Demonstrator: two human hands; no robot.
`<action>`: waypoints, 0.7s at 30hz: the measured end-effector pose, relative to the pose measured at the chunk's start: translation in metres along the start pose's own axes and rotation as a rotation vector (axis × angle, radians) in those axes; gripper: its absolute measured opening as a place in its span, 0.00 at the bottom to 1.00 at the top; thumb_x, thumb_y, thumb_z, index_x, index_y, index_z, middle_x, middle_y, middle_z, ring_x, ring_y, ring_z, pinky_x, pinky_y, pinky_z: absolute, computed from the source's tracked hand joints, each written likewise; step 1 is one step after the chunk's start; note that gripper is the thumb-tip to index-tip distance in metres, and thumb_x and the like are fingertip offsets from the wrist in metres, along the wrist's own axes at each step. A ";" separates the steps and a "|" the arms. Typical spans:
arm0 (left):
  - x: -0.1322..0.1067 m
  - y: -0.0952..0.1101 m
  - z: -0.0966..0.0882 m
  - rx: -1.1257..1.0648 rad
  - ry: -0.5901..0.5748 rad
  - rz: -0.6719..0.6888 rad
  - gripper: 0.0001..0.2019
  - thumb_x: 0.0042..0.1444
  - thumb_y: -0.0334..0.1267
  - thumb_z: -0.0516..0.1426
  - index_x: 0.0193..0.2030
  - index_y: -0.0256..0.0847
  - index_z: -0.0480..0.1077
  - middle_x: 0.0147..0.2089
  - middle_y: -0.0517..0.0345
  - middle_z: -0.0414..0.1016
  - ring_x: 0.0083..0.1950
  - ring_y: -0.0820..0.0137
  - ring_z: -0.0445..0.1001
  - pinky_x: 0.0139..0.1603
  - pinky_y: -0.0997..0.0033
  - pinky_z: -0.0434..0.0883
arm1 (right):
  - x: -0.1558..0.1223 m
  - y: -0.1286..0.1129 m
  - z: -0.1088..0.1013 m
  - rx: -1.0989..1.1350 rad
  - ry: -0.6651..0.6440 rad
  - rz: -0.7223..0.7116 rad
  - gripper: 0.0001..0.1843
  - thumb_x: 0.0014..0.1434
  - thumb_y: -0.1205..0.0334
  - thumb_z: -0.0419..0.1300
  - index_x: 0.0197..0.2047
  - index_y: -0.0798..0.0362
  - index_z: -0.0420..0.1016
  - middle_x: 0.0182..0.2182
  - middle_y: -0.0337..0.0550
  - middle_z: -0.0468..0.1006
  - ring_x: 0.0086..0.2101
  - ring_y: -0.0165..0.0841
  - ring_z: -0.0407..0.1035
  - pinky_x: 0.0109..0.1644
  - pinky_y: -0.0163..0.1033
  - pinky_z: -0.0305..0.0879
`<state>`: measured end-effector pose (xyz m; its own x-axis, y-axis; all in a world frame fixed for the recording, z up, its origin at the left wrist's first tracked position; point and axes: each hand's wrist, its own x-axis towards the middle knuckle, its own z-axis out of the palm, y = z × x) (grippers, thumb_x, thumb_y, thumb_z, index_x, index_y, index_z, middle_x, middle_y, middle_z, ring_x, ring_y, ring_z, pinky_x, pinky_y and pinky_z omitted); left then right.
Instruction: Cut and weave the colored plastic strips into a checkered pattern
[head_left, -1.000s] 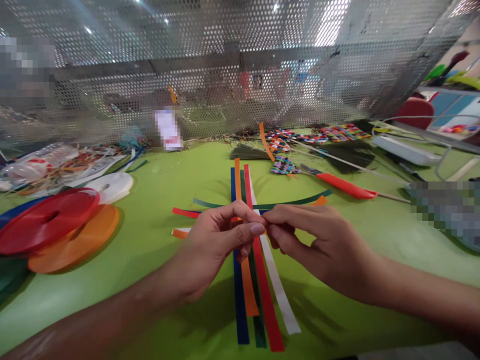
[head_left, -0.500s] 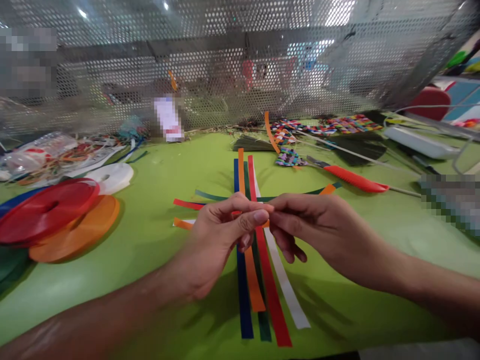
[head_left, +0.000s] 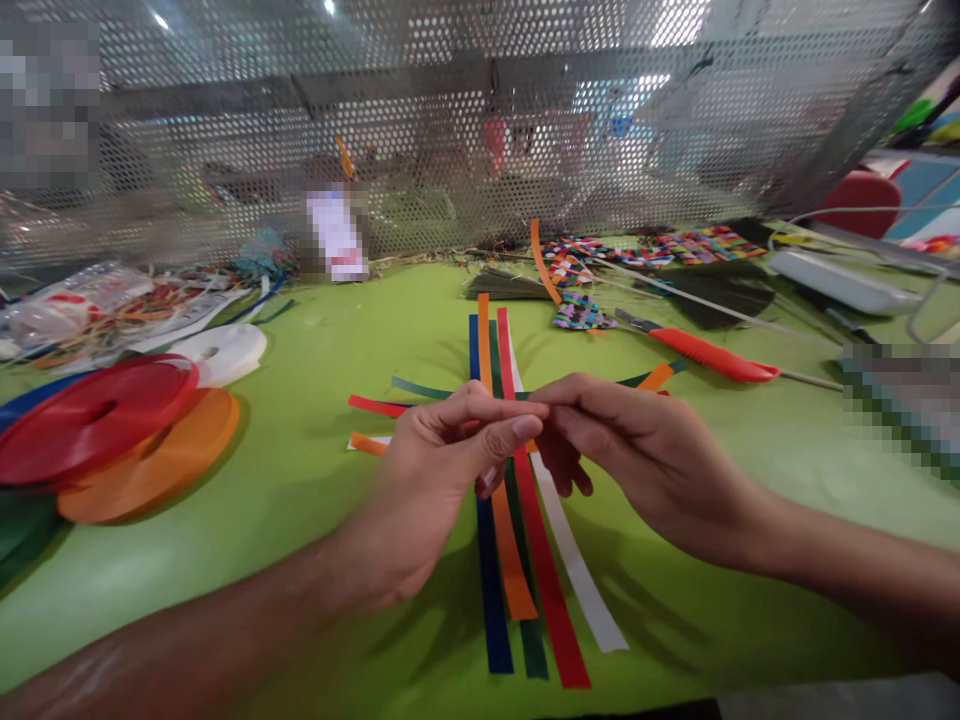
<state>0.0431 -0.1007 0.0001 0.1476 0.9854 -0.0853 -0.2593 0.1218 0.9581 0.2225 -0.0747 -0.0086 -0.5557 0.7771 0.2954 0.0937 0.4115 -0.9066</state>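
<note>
Flat coloured strips cross in a loose weave in front of me, with the crossing mostly covered by my fingers. Lengthwise run a blue strip [head_left: 495, 590], an orange strip [head_left: 517, 570], a green strip [head_left: 532, 645], a red strip [head_left: 551, 580] and a white strip [head_left: 577, 555]. Other strips stick out sideways, including a red end [head_left: 375, 406] at left. My left hand [head_left: 469, 450] pinches the weave between thumb and index finger. My right hand [head_left: 637, 445] is also closed at the crossing, its fingertips meeting the left ones; the exact strip between them is hidden.
Strip rolls lie at left: red [head_left: 97, 420], orange [head_left: 157, 460] and white [head_left: 225, 355]. A red-handled knife [head_left: 712, 357] lies at right, blade bared, near woven patches [head_left: 581, 312]. A perforated metal panel [head_left: 420, 130] stands behind the green table [head_left: 315, 640].
My right hand's fingers have shifted slightly up and curled in closer to the crossing. The near strip ends have moved slightly right. My left hand keeps its pinch.
</note>
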 end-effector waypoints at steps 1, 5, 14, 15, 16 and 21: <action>0.000 0.000 0.000 0.009 0.015 0.002 0.05 0.51 0.41 0.70 0.32 0.43 0.83 0.26 0.63 0.63 0.26 0.80 0.56 0.25 0.76 0.55 | 0.000 0.000 0.000 -0.019 0.005 -0.007 0.12 0.72 0.61 0.49 0.41 0.54 0.72 0.26 0.38 0.71 0.26 0.27 0.66 0.29 0.33 0.64; -0.001 -0.003 -0.001 0.054 0.037 0.021 0.04 0.53 0.40 0.69 0.33 0.44 0.84 0.27 0.63 0.61 0.26 0.80 0.57 0.25 0.76 0.54 | 0.001 0.001 0.002 -0.076 0.015 -0.036 0.14 0.72 0.61 0.48 0.40 0.53 0.73 0.24 0.36 0.70 0.25 0.27 0.66 0.29 0.34 0.64; -0.001 -0.002 0.000 0.157 0.035 0.123 0.05 0.52 0.41 0.70 0.30 0.43 0.83 0.28 0.61 0.60 0.28 0.77 0.58 0.25 0.73 0.56 | 0.003 -0.003 0.002 -0.396 0.098 -0.172 0.11 0.68 0.67 0.49 0.36 0.51 0.71 0.21 0.35 0.70 0.21 0.26 0.63 0.27 0.33 0.60; -0.002 -0.002 0.000 0.158 0.027 0.128 0.05 0.52 0.40 0.69 0.31 0.43 0.83 0.29 0.61 0.60 0.28 0.77 0.58 0.25 0.73 0.56 | 0.002 -0.004 0.002 -0.430 0.112 -0.194 0.11 0.67 0.68 0.49 0.36 0.51 0.71 0.20 0.35 0.70 0.20 0.26 0.62 0.26 0.33 0.59; -0.002 -0.002 0.000 0.160 0.017 0.134 0.04 0.53 0.39 0.69 0.31 0.43 0.84 0.29 0.61 0.60 0.27 0.77 0.58 0.25 0.73 0.56 | 0.002 -0.005 0.003 -0.460 0.128 -0.211 0.11 0.66 0.69 0.49 0.35 0.51 0.71 0.20 0.35 0.69 0.20 0.26 0.62 0.26 0.33 0.58; -0.003 -0.003 -0.001 0.211 -0.014 0.181 0.03 0.55 0.35 0.67 0.33 0.46 0.84 0.30 0.60 0.63 0.29 0.77 0.61 0.26 0.75 0.56 | -0.002 -0.006 0.004 -0.590 0.233 -0.278 0.11 0.63 0.71 0.52 0.31 0.50 0.71 0.20 0.36 0.70 0.20 0.26 0.60 0.24 0.34 0.56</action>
<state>0.0425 -0.1042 -0.0023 0.1305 0.9869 0.0953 -0.0785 -0.0855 0.9932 0.2199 -0.0808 -0.0049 -0.4388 0.6600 0.6098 0.4436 0.7493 -0.4918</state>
